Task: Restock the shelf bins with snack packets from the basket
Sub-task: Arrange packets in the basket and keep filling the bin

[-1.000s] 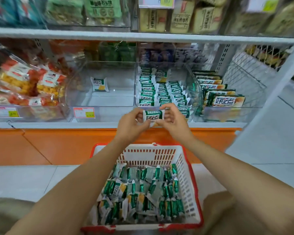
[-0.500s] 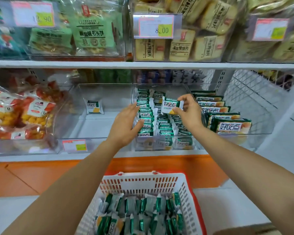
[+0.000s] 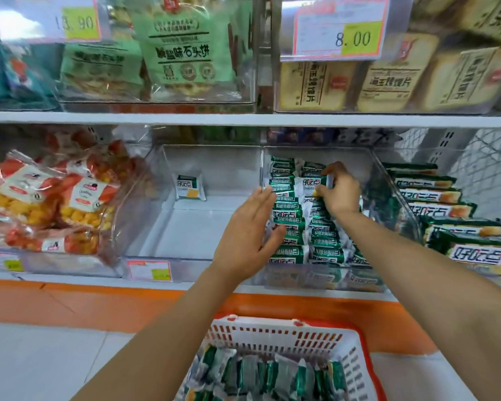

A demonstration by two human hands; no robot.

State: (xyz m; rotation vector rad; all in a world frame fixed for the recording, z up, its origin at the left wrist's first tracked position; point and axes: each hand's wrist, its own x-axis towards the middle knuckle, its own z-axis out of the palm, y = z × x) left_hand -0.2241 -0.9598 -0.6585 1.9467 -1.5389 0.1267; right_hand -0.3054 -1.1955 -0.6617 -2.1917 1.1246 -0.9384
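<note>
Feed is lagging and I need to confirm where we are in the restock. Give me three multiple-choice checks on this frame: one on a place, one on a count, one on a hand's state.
1. Where is the packet that the right hand pinches?
A. Above the orange bags
B. On the upper shelf
C. In the clear bin with the green packet rows

2. How many packets are in the neighbouring bin on the left?
A. One
B. Four
C. None

3. How is the left hand?
A. Gripping a packet
B. Open, fingers straight against the rows
C. Out of view

Answers:
1 C: the packet sits among the rows inside that bin.
2 A: a single packet stands near its back.
3 B: straight fingers touch the left column and hold nothing.
</note>
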